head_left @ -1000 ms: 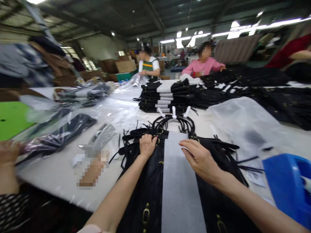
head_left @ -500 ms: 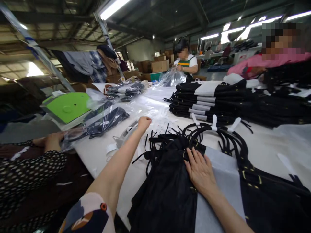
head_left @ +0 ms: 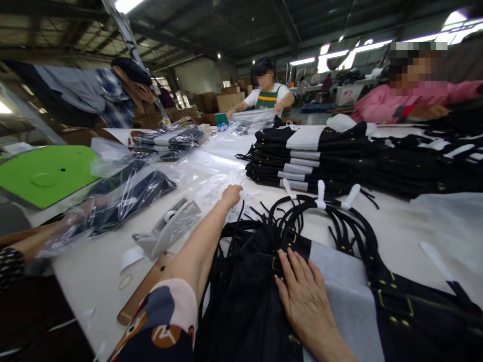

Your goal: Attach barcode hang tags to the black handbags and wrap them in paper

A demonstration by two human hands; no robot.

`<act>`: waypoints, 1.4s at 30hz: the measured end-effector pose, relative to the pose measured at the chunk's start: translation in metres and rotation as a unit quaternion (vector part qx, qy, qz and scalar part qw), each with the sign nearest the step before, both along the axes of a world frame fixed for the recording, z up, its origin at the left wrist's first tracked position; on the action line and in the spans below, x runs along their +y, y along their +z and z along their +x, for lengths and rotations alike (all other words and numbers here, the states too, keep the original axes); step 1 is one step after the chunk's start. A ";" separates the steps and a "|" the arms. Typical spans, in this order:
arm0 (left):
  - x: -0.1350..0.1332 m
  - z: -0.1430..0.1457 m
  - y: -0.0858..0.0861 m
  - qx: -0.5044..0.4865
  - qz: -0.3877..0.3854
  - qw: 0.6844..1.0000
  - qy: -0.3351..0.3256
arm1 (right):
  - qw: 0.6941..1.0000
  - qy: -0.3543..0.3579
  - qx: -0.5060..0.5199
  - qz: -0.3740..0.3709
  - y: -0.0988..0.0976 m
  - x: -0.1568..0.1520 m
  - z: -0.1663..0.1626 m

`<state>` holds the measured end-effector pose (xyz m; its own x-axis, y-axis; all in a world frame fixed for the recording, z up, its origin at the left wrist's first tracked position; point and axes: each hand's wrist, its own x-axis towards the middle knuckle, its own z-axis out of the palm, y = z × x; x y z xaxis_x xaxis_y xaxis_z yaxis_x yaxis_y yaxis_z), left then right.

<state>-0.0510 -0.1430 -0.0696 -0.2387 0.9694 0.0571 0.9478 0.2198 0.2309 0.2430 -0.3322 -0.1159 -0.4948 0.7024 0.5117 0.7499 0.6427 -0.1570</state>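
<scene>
My right hand (head_left: 306, 297) lies flat, fingers stretched, on a black bag (head_left: 245, 296) with gold buckles and a pale paper band (head_left: 341, 281). Thin black cords stick out at the bag's far side, and its looped black handles (head_left: 362, 221) carry white strips (head_left: 320, 192). My left hand (head_left: 231, 195) reaches forward over the table, by small white tags (head_left: 213, 196) scattered there. Its fingers are curled together, and whatever they hold, if anything, cannot be made out. Under my left forearm lie a grey tape-dispenser-like holder (head_left: 169, 223) and a gold phone (head_left: 147, 286).
Folded black bags (head_left: 283, 161) are stacked beyond. Plastic-wrapped bags (head_left: 132, 198) and a green board (head_left: 49, 171) lie to the left, where another person's arm (head_left: 33, 241) reaches in. A co-worker (head_left: 269, 95) across the table handles clear plastic; another in pink (head_left: 392, 103) works at right.
The view has swung left-to-right, showing more of the phone and grey holder. My left hand has shifted slightly toward the cords. The far co-worker has spread the plastic wider; my right hand stays on the bag.
</scene>
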 end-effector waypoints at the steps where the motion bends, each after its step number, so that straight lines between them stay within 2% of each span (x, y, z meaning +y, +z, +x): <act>1: 0.006 0.005 -0.005 -0.002 -0.005 1.000 -0.019 | 1.000 -0.001 -0.002 0.002 0.000 0.000 0.000; 6: 0.027 0.018 -0.022 -0.046 -0.039 0.994 -0.088 | 1.000 -0.006 -0.001 0.007 0.003 0.002 -0.001; 9: 0.034 0.017 -0.028 -0.097 -0.043 0.991 -0.075 | 1.000 -0.004 0.002 0.008 0.004 0.003 -0.001; 12: 0.036 0.012 -0.025 -0.166 -0.001 0.985 -0.043 | 1.000 -0.005 0.002 0.006 0.004 0.003 -0.001; 15: 0.029 0.005 -0.007 -0.249 0.069 0.966 -0.010 | 1.000 -0.006 0.000 0.000 0.003 0.002 -0.001; 20: -0.003 -0.004 0.046 -0.378 0.145 0.914 0.034 | 1.000 -0.003 0.014 0.002 0.000 0.001 0.000; 22: -0.023 -0.006 0.068 -0.461 0.176 0.868 0.047 | 1.000 -0.002 0.024 0.008 -0.001 0.001 -0.001; 25: -0.057 -0.005 0.098 -0.613 0.216 0.758 0.059 | 0.999 0.002 0.036 0.021 -0.002 0.000 0.000; 26: -0.069 -0.004 0.106 -0.641 0.221 0.733 0.059 | 0.999 0.003 0.037 0.026 -0.002 0.000 0.000; 27: -0.081 -0.001 0.115 -0.650 0.221 0.725 0.057 | 0.999 0.003 0.038 0.031 -0.002 0.000 0.000; 30: -0.115 0.009 0.133 -0.644 0.217 0.732 0.044 | 0.999 0.003 0.033 0.043 -0.001 -0.001 0.000; 33: -0.140 0.018 0.144 -0.631 0.240 0.737 0.027 | 0.999 0.000 0.024 0.048 0.001 -0.002 0.001; 39: -0.155 0.006 0.154 -0.552 0.363 0.750 0.029 | 0.998 -0.002 0.021 0.058 0.004 -0.006 0.002; 42: -0.158 -0.012 0.168 -0.540 0.429 0.724 0.027 | 0.998 0.002 0.014 0.066 0.003 -0.006 0.003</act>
<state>-0.0631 -0.3011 0.0979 -0.6296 0.6758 0.3833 0.1079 -0.4125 0.9046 0.2458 -0.3383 -0.1126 -0.4821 0.6251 0.6138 0.7432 0.6628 -0.0913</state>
